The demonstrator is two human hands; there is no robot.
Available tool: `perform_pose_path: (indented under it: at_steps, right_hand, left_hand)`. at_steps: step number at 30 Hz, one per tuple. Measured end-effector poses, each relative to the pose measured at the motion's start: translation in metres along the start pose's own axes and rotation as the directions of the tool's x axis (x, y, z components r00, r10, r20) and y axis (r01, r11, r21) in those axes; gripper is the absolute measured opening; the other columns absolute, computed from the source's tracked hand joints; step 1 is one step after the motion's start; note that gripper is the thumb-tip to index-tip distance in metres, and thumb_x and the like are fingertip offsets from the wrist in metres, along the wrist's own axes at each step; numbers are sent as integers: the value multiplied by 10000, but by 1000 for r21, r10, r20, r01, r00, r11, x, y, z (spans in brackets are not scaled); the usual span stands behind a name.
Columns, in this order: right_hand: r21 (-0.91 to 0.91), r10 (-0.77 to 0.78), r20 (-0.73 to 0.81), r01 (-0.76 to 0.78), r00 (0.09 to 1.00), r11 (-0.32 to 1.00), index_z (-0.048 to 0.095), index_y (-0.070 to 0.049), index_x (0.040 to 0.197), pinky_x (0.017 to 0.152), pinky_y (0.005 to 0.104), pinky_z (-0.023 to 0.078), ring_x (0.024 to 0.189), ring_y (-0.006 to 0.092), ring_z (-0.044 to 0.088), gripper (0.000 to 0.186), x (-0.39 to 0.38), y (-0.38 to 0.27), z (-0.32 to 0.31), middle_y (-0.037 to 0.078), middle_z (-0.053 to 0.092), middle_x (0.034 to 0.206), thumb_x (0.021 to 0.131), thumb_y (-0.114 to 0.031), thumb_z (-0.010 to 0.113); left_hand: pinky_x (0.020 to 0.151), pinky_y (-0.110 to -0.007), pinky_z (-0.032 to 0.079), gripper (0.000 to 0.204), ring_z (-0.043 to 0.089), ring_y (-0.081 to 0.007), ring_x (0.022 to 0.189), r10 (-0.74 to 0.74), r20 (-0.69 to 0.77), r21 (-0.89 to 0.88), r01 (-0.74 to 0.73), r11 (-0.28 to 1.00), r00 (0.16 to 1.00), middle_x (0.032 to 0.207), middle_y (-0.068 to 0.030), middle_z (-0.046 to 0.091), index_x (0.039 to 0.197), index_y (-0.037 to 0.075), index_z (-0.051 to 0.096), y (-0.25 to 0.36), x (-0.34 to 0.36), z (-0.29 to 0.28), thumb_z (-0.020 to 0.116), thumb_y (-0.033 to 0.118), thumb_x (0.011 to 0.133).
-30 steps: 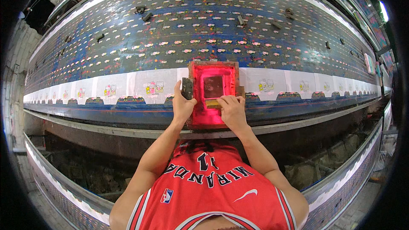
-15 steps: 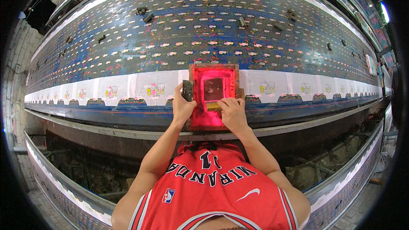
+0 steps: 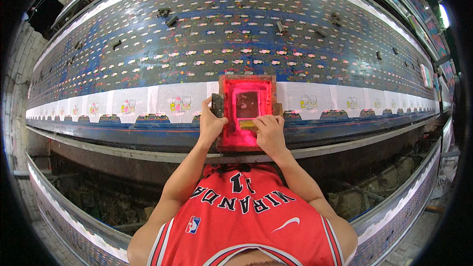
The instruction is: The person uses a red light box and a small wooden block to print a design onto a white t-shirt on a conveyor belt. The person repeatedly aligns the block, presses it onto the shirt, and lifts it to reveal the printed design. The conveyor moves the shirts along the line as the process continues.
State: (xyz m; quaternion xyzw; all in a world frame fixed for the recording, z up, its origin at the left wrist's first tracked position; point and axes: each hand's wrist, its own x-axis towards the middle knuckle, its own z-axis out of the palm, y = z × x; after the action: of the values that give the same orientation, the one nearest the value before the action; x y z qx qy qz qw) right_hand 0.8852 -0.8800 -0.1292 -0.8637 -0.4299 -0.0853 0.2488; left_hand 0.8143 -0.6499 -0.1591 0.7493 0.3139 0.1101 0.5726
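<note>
A rectangular screen frame [image 3: 247, 80] coated in bright pink ink, with a dark window in its middle, rests over a row of white printed fabric pieces [image 3: 180, 102] on the long table. My left hand [image 3: 210, 124] is closed on the dark block [image 3: 217, 102] at the frame's left side. My right hand [image 3: 268, 133] grips a yellowish squeegee [image 3: 246, 125] in the lower part of the frame, just below the dark window. The fabric pieces carry small pink and yellow cartoon prints; what lies beneath the screen is hidden.
The long spotted table surface [image 3: 148, 44] stretches left and right, with small dark clamps [image 3: 171, 21] scattered on it. A metal rail [image 3: 123, 150] runs along its near edge above a dark trough [image 3: 98, 187]. A lamp [image 3: 443, 15] shines at the far right.
The frame and both hands appear slightly lower in the picture than a second ago. The squeegee stays near the window's lower edge; both grips are unchanged.
</note>
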Motion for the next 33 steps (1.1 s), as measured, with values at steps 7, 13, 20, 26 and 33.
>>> perform_pose_path:
  at_steps: [7, 13, 20, 26, 33]
  right_hand:
    - [-116, -49, -36, 44, 998, 992, 737, -123, 1071, 958, 468, 397, 1064, 242, 628, 294, 3, 7, 16, 16, 697, 1096, 785, -64, 702]
    - [-102, 27, 3, -27, 1000, 994, 762, -163, 1017, 935, 474, 409, 1056, 248, 643, 185, 93, 47, 27, 3, 719, 1056, 851, -116, 694]
    - [-103, 22, -14, -24, 1000, 994, 759, -153, 1019, 905, 476, 414, 1034, 266, 651, 214, 94, 47, 35, 14, 724, 1024, 835, -94, 666]
    - [-85, -47, -27, 45, 999, 995, 727, -132, 1056, 937, 487, 404, 1043, 228, 638, 224, -4, 5, 16, 9, 702, 1077, 846, -130, 648]
    - [-75, -32, -92, 25, 995, 997, 724, -132, 1083, 979, 472, 386, 1073, 210, 632, 294, -12, 40, -29, -1, 697, 1090, 792, -91, 699]
  left_hand:
    - [867, -400, 555, 906, 706, -280, 913, 4, -1, -11, -4, 1000, 1000, 1016, -157, 688, 1521, 26, 369, -6, 0, 1, 800, 1, 723]
    - [873, -436, 554, 904, 726, -345, 937, 42, -6, 74, -42, 996, 999, 1049, -215, 708, 1523, 26, 360, -17, 6, 2, 794, 36, 730]
    - [874, -438, 557, 920, 730, -371, 942, 44, 25, 63, -46, 997, 999, 1058, -216, 721, 1539, 39, 349, -4, 1, 1, 794, 59, 734]
    - [876, -425, 560, 936, 728, -335, 951, 65, -54, 96, -59, 994, 996, 1092, -197, 726, 1556, 39, 338, -8, -2, 8, 790, 56, 736]
    - [897, -370, 558, 989, 694, -260, 991, 213, -145, -80, -226, 971, 966, 1174, -187, 687, 1607, 16, 268, 17, -22, 59, 734, -55, 738]
